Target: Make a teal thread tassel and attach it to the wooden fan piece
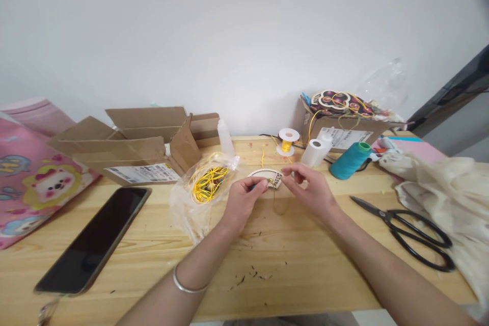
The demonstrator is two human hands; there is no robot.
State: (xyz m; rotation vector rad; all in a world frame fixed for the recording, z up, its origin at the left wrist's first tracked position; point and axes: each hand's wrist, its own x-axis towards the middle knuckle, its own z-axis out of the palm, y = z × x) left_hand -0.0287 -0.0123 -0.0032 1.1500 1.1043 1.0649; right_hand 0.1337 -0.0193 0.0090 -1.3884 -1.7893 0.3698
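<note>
Near the middle of the table, my left hand (pixel 244 197) is closed on a pale wooden cut-out piece (pixel 256 173) with a curved rim and an openwork pattern. Its thumb presses at the lower edge, and something dark shows small under the thumb. A thin olive cord (pixel 281 213) hangs in a loop below the piece. One side of that loop runs up to my right hand (pixel 310 188), whose thumb and index finger are pinched together beside the right end of the piece. A yellow cord (pixel 263 158) sticks out above the rim.
A plastic bag (pixel 187 209) of yellow cord, a phone (pixel 95 239) and an open carton (pixel 126 153) are on the left. To the right are a yellow spool (pixel 286 146), a white roll (pixel 314 154), a teal thread cone (pixel 347 161), black scissors (pixel 405 226), cloth (pixel 439 183) and a filled box (pixel 344 135).
</note>
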